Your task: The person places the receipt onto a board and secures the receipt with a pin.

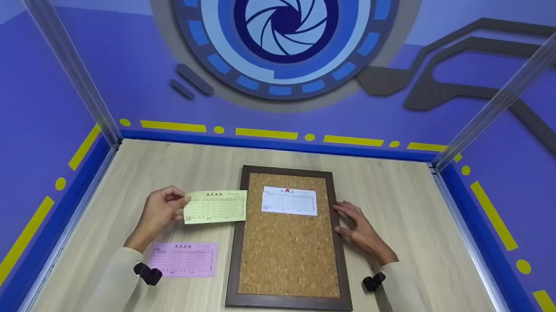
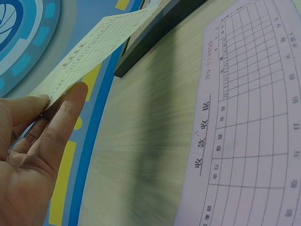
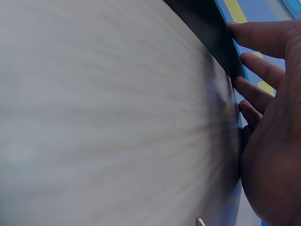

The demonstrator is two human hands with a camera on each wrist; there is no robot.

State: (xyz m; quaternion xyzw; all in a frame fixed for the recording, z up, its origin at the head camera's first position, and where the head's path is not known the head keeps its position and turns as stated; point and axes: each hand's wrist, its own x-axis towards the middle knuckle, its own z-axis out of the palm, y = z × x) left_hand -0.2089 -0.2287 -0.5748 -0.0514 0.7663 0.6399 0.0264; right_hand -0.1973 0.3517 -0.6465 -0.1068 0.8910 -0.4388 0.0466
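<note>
My left hand (image 1: 160,213) pinches the left edge of a pale green receipt slip (image 1: 215,206) between thumb and fingers. The slip is held above the table, its right end over the left frame edge of a corkboard (image 1: 290,255). In the left wrist view the green slip (image 2: 99,44) tilts away from the thumb and fingertips. The fingers of my right hand (image 1: 361,230) touch the board's right frame edge; in the right wrist view they lie nearly straight against the dark frame (image 3: 207,33). A white receipt slip (image 1: 289,202) is on the board's upper part, with a red pushpin (image 1: 287,190) at its top.
A pink receipt slip (image 1: 184,260) lies on the wooden table (image 1: 174,163), left of the board and beside my left wrist. Blue-purple walls (image 1: 98,73) with yellow marks stand around the table's back and sides. Black wrist cameras (image 1: 147,273) are strapped to both wrists.
</note>
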